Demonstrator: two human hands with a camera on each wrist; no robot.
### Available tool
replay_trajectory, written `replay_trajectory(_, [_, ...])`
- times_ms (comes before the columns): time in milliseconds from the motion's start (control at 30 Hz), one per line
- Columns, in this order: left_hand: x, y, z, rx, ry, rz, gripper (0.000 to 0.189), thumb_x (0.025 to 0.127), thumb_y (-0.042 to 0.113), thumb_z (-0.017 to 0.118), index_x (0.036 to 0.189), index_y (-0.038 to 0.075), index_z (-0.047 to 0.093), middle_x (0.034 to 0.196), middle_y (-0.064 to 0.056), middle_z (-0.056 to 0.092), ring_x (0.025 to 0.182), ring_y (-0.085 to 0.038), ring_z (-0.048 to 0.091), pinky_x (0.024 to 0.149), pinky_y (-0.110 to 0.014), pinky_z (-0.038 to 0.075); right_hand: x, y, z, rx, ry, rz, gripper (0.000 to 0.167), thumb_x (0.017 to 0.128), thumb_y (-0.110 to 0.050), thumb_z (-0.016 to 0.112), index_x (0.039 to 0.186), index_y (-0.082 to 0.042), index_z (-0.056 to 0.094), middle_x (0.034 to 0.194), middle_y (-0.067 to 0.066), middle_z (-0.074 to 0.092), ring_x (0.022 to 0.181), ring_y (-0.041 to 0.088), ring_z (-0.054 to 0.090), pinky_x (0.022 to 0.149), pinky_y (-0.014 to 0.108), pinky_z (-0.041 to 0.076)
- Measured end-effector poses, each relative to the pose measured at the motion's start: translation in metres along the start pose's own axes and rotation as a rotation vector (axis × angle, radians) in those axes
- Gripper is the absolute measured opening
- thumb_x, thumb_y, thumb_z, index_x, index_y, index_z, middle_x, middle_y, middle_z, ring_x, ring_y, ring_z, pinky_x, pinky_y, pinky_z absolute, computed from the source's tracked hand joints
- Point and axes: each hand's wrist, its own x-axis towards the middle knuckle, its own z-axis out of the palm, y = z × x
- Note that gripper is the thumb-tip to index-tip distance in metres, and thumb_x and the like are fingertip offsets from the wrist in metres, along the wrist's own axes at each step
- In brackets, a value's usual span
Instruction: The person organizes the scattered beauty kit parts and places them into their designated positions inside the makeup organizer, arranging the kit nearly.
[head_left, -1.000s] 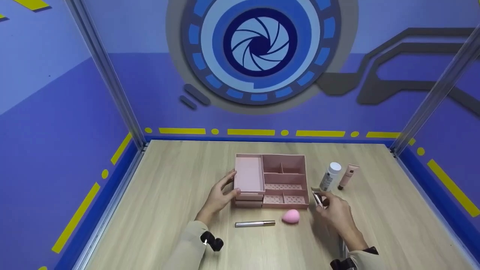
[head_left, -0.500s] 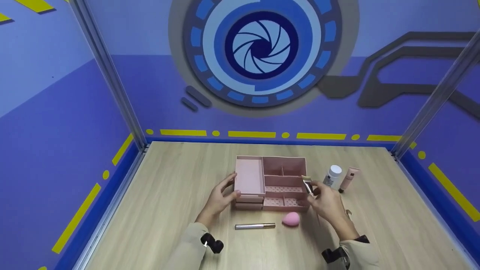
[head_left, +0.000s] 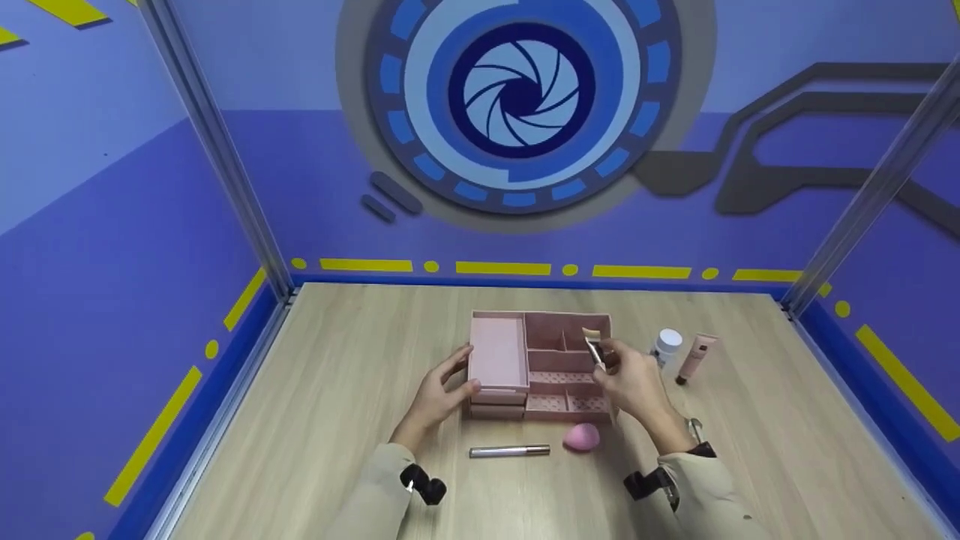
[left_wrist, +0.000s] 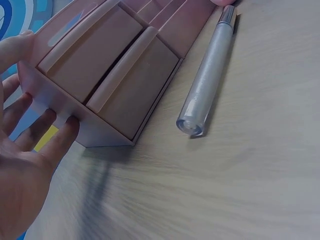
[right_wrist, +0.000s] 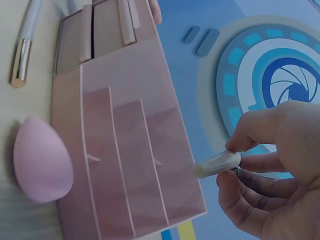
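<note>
brush (head_left: 592,345) moved over organizer (head_left: 499,352), bristles up

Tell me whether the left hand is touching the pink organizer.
Touching. The left wrist view shows the left hand with its fingertips pressed against the side wall of the pink organizer.

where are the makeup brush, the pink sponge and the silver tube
makeup brush (right_wrist: 216,164), right wrist view, on the pale bristle head pinched by the right hand
pink sponge (head_left: 581,436), head view, on the middle of its rounded body
silver tube (left_wrist: 206,79), left wrist view, on the middle of its barrel
</note>
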Motion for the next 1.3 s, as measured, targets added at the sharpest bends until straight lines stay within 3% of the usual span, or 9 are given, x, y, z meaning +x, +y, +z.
replay_trajectory(233, [0.001, -0.001, 0.002, 0.01, 0.015, 0.025, 0.063, 0.091, 0.008, 0.066, 0.145, -0.008, 0.037, 0.153, -0.027, 0.033, 0.134, -0.045, 0.041, 0.114, -0.055, 0.027, 0.012, -0.011, 0.005, 0.026, -0.002, 0.0, 0.042, 0.075, -0.007, 0.07, 0.116, 0.0, 0.066, 0.09, 0.012, 0.074, 0.079, 0.025, 0.07, 0.072, 0.039, 0.058])
replay_trajectory(533, [0.0, 0.0, 0.003, 0.012, -0.022, -0.005, 0.064, 0.093, 0.01, 0.065, 0.147, -0.006, 0.034, 0.155, -0.025, 0.03, 0.136, -0.044, 0.039, 0.115, -0.056, 0.024, 0.02, -0.025, 0.013, 0.044, -0.022, -0.002, 0.043, 0.076, -0.006, 0.07, 0.118, 0.001, 0.064, 0.095, 0.013, 0.073, 0.081, 0.023, 0.069, 0.075, 0.038, 0.057])
replay_trajectory(1000, [-0.001, 0.004, -0.001, 0.022, -0.017, -0.018, 0.064, 0.092, 0.01, 0.066, 0.147, -0.006, 0.035, 0.154, -0.025, 0.031, 0.136, -0.043, 0.039, 0.115, -0.054, 0.024, 0.037, -0.049, 0.025, 0.088, -0.048, -0.045, 0.038, 0.077, -0.007, 0.069, 0.114, 0.001, 0.066, 0.087, 0.012, 0.073, 0.077, 0.025, 0.069, 0.072, 0.037, 0.058])
replay_trajectory(1300, [0.0, 0.002, -0.002, 0.002, -0.019, -0.012, 0.065, 0.091, 0.009, 0.066, 0.146, -0.006, 0.036, 0.154, -0.026, 0.03, 0.136, -0.043, 0.039, 0.115, -0.056, 0.023, 0.043, -0.059, 0.031, 0.09, -0.065, -0.018, 0.038, 0.078, -0.01, 0.069, 0.115, -0.002, 0.067, 0.088, 0.009, 0.075, 0.078, 0.021, 0.07, 0.075, 0.037, 0.058])
